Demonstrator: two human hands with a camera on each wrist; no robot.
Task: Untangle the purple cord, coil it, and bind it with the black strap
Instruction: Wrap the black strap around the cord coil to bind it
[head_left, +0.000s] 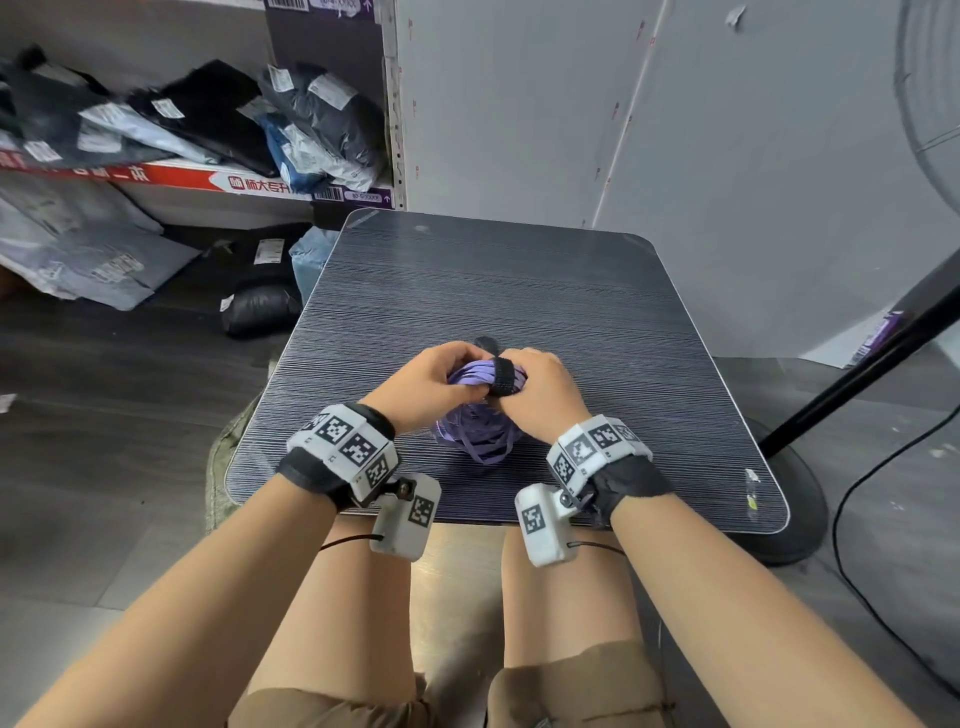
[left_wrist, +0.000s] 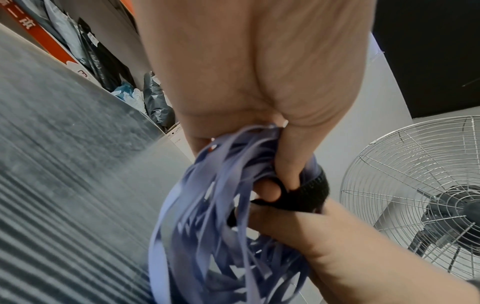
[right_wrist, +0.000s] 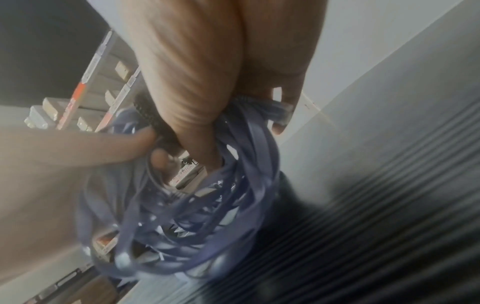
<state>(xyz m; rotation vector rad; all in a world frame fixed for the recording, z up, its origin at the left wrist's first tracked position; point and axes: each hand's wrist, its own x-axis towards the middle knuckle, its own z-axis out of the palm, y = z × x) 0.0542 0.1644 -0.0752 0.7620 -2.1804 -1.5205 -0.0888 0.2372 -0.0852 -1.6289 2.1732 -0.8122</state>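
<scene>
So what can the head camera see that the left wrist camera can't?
Only the head view: both wrist bands, the person's legs, the whole table, and the cord's lower loops resting on it. Only the left wrist view: a wire fan, and the strap seen from beneath. Both: the left hand and right hand holding the coil, strap wrapped over it.

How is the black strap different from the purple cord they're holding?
The black strap is one short, broad, fuzzy band; the purple cord is long, thin, flat and smooth, gathered in many loops. The strap wraps across the cord's top; the cord hangs down to the table. Both are gripped by the left hand and right hand.
</scene>
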